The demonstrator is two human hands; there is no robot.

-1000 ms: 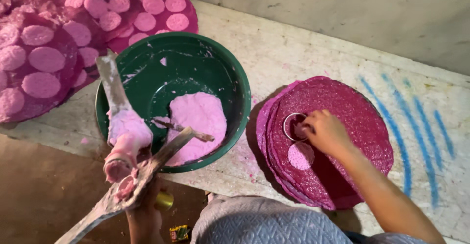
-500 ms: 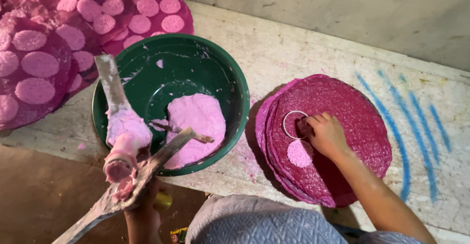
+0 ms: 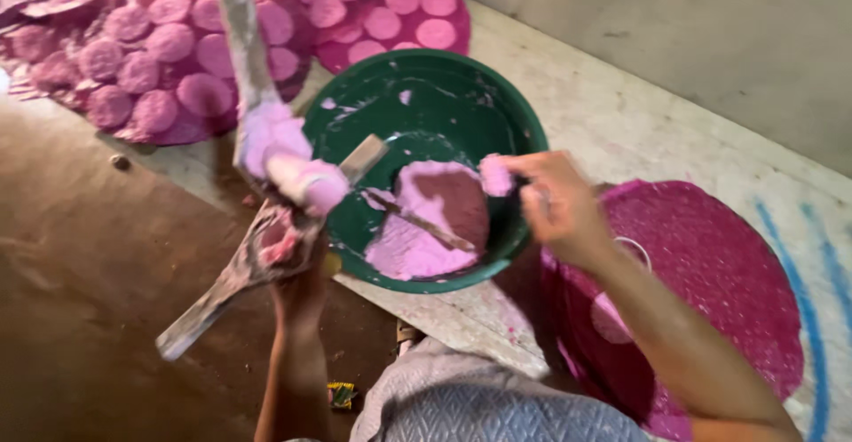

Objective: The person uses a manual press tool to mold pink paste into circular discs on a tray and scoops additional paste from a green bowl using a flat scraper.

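A pale concrete ledge [image 3: 621,122] runs along a grey wall [image 3: 710,43], its front edge dropping to a brown floor [image 3: 98,264]. On the ledge stands a green bowl [image 3: 426,105] holding pink paste [image 3: 426,229], with a stick [image 3: 417,220] lying in it. The left hand [image 3: 297,264] is closed around a paste-smeared wooden tool [image 3: 266,158] at the bowl's left rim. The right hand [image 3: 555,207] hovers over the bowl's right side, fingers pinched on a lump of paste [image 3: 494,176]. Right of the bowl lies a stack of magenta discs [image 3: 719,264] bearing a metal ring [image 3: 635,251]. At the ledge's far left corner, sheets covered with pink rounds [image 3: 177,60] are spread. Blue streaks [image 3: 825,264] mark the ledge's right end.
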